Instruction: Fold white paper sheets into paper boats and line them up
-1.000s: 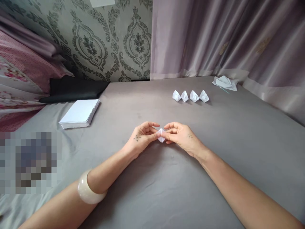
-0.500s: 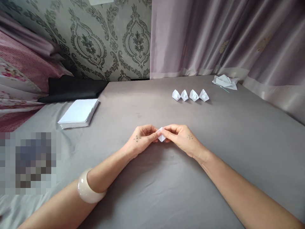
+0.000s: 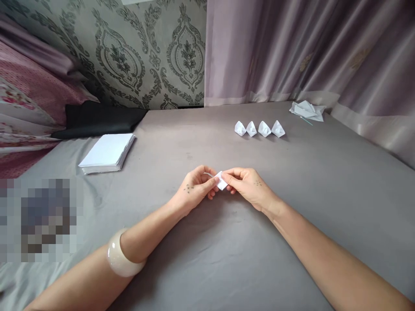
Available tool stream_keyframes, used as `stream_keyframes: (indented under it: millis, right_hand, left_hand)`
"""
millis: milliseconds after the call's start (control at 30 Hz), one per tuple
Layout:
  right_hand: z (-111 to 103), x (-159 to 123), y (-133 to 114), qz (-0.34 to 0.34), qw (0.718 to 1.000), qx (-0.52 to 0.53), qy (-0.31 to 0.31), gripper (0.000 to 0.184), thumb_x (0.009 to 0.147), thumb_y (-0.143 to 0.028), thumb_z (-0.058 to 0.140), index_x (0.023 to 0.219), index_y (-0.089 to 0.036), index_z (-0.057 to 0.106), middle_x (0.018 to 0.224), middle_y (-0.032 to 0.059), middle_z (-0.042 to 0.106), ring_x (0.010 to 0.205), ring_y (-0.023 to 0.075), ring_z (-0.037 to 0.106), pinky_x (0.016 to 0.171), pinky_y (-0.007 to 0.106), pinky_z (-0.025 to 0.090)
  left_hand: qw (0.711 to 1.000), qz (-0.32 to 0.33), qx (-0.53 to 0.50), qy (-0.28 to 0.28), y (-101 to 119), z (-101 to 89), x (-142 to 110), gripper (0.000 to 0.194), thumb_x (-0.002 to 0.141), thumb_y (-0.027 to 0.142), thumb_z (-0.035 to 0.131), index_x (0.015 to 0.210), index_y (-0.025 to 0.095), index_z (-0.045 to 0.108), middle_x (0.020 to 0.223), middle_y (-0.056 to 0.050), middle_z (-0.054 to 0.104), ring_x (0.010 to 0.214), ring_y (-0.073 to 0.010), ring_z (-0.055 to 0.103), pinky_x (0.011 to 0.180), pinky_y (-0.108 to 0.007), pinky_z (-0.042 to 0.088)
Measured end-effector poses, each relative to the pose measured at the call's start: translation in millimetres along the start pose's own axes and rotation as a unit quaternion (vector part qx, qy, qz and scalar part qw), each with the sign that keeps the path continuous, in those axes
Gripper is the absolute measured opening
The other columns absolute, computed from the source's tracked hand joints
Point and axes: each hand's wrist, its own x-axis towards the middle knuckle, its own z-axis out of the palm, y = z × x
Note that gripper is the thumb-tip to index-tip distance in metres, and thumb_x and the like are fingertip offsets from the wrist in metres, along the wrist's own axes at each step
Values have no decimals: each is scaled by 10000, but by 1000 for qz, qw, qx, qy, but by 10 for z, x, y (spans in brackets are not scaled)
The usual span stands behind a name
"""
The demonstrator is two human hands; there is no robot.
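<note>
A small folded piece of white paper [image 3: 221, 183], roughly diamond-shaped, is held up between both hands over the grey sheet [image 3: 253, 255]. My left hand [image 3: 199, 186] pinches its left side with thumb and fingers. From the other side, my right hand [image 3: 246, 183] grips the right upper edge, its thumb lying across the front. The fingertips behind the paper are partly hidden. Further back stand several folded white paper pieces [image 3: 264, 128] in a row.
On the left lies a stack of white paper [image 3: 106, 152], with a black cloth [image 3: 100, 119] behind it. At the far right are folded papers on clear plastic [image 3: 307, 110] and a thin pale-green stick [image 3: 306, 121]. Curtains [image 3: 269, 52] hang along the back. A blurred patch covers the lower left.
The paper has turned slightly and risen a little between my fingers. My left hand's index finger has lifted, and its lower fingers have shifted under the paper. The other things stay put.
</note>
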Motion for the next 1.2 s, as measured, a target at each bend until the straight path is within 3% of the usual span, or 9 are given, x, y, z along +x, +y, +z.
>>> stream_keyframes:
  millis: [167, 300, 500, 600, 700, 867, 1033, 1100, 1200]
  right_hand:
    - [-22, 31, 40, 21, 999, -27, 24, 230, 757, -304, 695, 947, -191, 634, 598, -43, 556, 540, 87, 497, 485, 212, 362]
    - [-44, 44, 30, 69, 997, -42, 22, 145, 761, -271, 672, 869, -175, 658, 628, -19, 578, 521, 78, 486, 451, 202, 350]
    - [-39, 46, 73, 50, 994, -94, 1, 126, 786, -282, 605, 777, -180, 679, 694, 22, 653, 521, 87, 503, 452, 214, 354]
    - [-39, 44, 126, 3, 988, -157, -5, 190, 825, -322, 551, 788, -202, 694, 717, 18, 672, 549, 104, 519, 524, 241, 399]
    - [-45, 30, 139, -33, 976, -216, 9, 226, 842, -340, 524, 809, -215, 709, 728, 19, 678, 598, 132, 548, 587, 270, 420]
    - [-63, -15, 97, -92, 960, -258, 60, 207, 829, -292, 535, 895, -233, 722, 889, 31, 708, 693, 158, 605, 683, 297, 445]
    - [-67, -10, 98, -56, 971, -223, 72, 154, 823, -292, 577, 884, -232, 706, 781, 27, 706, 624, 163, 619, 611, 296, 460]
    - [-71, -1, 78, -8, 983, -166, 71, 174, 839, -355, 595, 841, -210, 693, 783, 50, 701, 619, 164, 622, 542, 279, 454]
    - [-89, -1, 12, 96, 995, 17, 0, 297, 868, -442, 578, 843, -163, 677, 841, 93, 699, 630, 146, 626, 493, 246, 459]
  left_hand:
    - [997, 20, 78, -22, -47, -10, -10, 156, 799, 229, 593, 932, 154, 619, 751, -9, 614, 669, -106, 565, 643, -234, 469]
    - [985, 45, 158, -47, -71, -17, -37, 255, 762, 185, 602, 1014, 179, 634, 738, 4, 593, 640, -107, 533, 595, -221, 430]
    - [909, 208, 360, 32, -52, 14, -68, 153, 840, 244, 585, 919, 239, 716, 991, -58, 581, 798, -147, 564, 653, -253, 464]
    - [882, 264, 391, 18, -59, 12, -62, 188, 866, 200, 551, 956, 245, 710, 1024, -65, 625, 930, -185, 568, 754, -291, 483]
    - [889, 254, 382, -1, -59, 4, -56, 188, 873, 192, 539, 966, 241, 695, 956, -51, 671, 900, -181, 586, 751, -283, 483]
    - [907, 204, 365, 47, -52, -12, -36, 122, 852, 247, 582, 889, 220, 696, 827, -42, 663, 761, -160, 592, 642, -246, 456]
    - [909, 218, 353, 47, -67, -25, -35, 145, 872, 263, 576, 902, 225, 712, 889, -54, 666, 780, -161, 599, 643, -246, 459]
    - [889, 264, 368, 68, -63, -30, -42, 161, 884, 251, 567, 932, 239, 720, 956, -63, 652, 822, -163, 590, 682, -261, 464]
    - [835, 350, 411, 110, -47, -42, -48, 192, 897, 228, 552, 936, 263, 736, 925, -66, 601, 827, -163, 539, 716, -286, 452]
